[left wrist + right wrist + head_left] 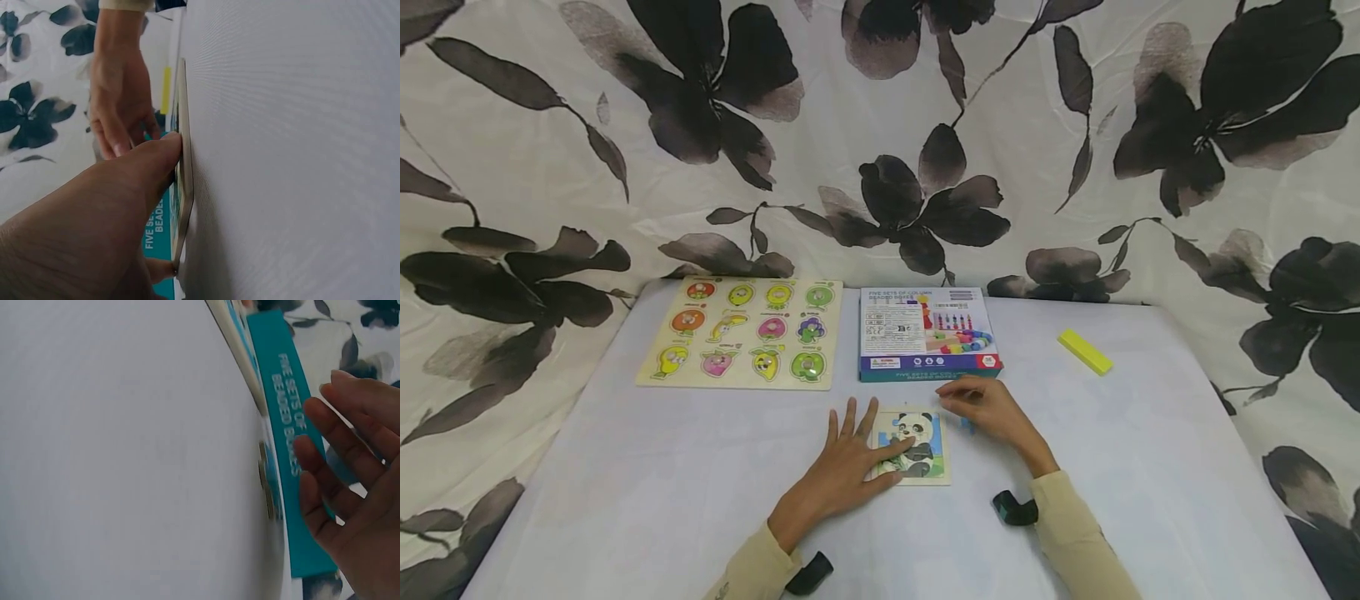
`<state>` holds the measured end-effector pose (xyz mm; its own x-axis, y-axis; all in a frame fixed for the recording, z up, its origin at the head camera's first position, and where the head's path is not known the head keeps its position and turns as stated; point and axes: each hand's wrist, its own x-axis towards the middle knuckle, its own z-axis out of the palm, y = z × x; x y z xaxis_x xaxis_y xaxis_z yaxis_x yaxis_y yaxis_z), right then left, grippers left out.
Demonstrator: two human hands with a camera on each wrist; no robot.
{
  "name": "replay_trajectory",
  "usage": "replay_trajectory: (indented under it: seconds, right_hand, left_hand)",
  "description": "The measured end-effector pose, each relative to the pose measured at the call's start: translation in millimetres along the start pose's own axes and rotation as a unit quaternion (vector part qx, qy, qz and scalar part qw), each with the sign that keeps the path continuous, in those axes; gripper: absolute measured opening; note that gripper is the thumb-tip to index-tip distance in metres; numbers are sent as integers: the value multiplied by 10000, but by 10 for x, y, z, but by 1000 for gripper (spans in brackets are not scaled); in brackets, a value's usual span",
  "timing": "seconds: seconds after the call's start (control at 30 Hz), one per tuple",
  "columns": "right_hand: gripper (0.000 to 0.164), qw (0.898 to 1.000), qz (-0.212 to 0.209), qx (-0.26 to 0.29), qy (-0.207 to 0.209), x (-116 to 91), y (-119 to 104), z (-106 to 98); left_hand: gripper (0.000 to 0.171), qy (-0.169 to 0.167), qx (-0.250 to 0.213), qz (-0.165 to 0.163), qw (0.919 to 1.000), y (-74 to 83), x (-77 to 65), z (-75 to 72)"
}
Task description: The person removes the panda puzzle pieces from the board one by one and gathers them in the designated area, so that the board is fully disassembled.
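My head view takes in the floral cloth backdrop (917, 208) and, in front of it, the white-covered table (685, 467). On the far left side lies the fruit puzzle board (745, 343), with the beaded-boxes package (925, 337) just beside it; I would leave both alone, minding that the right fingers are close to the package's near edge and could nudge it.

The left hand (842, 458) lies spread, grasping nothing, its thumb and index finger resting on the panda puzzle (925, 454). That puzzle lies flat on the table, on the near side of the package. I judge this a good brace: light pressure should stop it sliding, though I would shift the index finger toward the frame, since it hides some of the picture. The right hand (992, 408) hovers off the puzzle's right edge, fingers loosely bent with nothing visible in them.

The yellow block (1086, 352) sits well apart to the right and needs no attention. Smallest is the loose blue piece (271, 480), on the table just right of the puzzle. It looks low, so I would pinch it by its sides, keep the blue face up, and check its outline before pressing it anywhere.
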<state>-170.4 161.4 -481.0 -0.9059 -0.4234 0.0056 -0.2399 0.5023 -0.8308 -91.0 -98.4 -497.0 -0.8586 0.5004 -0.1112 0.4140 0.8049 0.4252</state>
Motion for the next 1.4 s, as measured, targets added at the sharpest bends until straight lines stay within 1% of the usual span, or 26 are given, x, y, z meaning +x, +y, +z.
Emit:
replay_trajectory:
  seconds: [0.1,0.27,0.47,0.53,0.77,0.83,1.03,1.4]
  right_hand:
    - [22,9998,-102,42,-159,53,-61,80]
    - [19,9983,-384,-126,-427,138,-144,207]
    - [17,9948,-647,-6,-783,213,-179,343]
    - [17,9940,-700,-50,-843,224,-178,374]
    - [16,9893,-936,-668,-892,234,-175,424]
    - [17,9883,-952,-770,-905,232,-178,430]
    - [16,9877,-921,-856,-925,220,-186,448]
    - [14,9866,-980,-898,-950,202,-197,467]
  left_hand:
    - [50,-2,-7,-15,10000,11,-2,-11]
    - [50,30,44,-5,10000,22,-6,-18]
    - [50,59,38,37,10000,12,-12,-9]
    - [50,78,60,57,9999,11,-13,-7]
    - [50,145,50,123,9998,3,-15,-5]
    - [51,155,63,139,9998,-3,-11,1]
    - [50,156,60,184,9997,-2,-10,2]
    - [50,151,55,139,9998,3,-11,0]
